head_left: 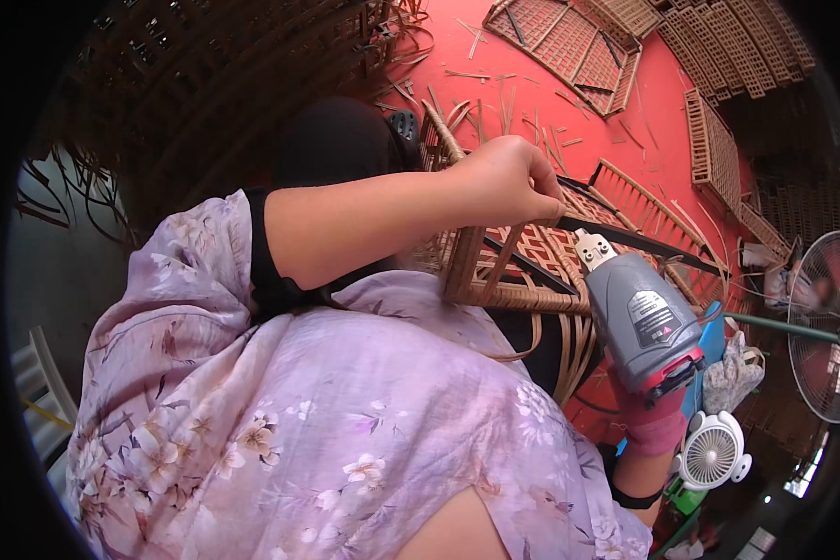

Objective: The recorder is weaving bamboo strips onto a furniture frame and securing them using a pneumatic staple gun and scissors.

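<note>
My left hand (504,184) reaches across from the left, fingers closed in a pinch at the near end of a flat black strip (639,241). That strip runs along the top of a woven rattan frame (513,297), which leans by my lap. In a pink glove, my right hand (651,422) is wrapped round a grey and red staple gun (639,313). Its metal nose (593,250) points up toward the strip, a little below my left fingertips. The grip and most of my right fingers are hidden behind the tool body.
Rattan panels lie on the red floor (476,56), with a hexagonal one (569,51) at the far side. Cane offcuts (551,140) are scattered there. Stacked woven pieces (737,47) stand far right. A large fan (826,327) and a small white fan (712,451) are at right.
</note>
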The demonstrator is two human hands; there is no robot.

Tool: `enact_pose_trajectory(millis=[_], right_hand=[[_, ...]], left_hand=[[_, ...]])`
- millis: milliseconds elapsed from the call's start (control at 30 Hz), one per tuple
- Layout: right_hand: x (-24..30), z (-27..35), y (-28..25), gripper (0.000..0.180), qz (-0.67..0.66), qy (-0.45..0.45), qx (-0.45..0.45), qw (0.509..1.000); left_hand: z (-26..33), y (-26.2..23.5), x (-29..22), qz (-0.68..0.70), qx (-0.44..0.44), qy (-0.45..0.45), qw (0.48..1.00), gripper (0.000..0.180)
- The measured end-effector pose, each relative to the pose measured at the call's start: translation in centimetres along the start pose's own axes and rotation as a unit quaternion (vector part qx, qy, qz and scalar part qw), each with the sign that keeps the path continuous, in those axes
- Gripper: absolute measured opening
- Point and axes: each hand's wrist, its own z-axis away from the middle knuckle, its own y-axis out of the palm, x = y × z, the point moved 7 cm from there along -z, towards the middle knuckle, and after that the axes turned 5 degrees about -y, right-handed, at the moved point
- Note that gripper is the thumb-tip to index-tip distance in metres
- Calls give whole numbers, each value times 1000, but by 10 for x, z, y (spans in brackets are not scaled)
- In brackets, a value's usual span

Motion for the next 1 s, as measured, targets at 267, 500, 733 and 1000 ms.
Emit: enact_pose_trajectory(millis=[267, 500, 733, 1000], right_hand=[[13, -16, 5, 26, -81, 27, 29, 996], [16, -23, 5, 28, -87, 41, 19, 995], [21, -26, 3, 26, -58, 16, 18, 998], [21, -27, 7, 25, -81, 31, 28, 996]], left_hand=[[1, -2, -1, 15, -32, 49, 998, 19], [0, 2, 2, 25, -9, 16, 1000, 18], [0, 1, 3, 34, -21, 26, 999, 21], [1, 0, 2, 29, -31, 36, 998, 21]])
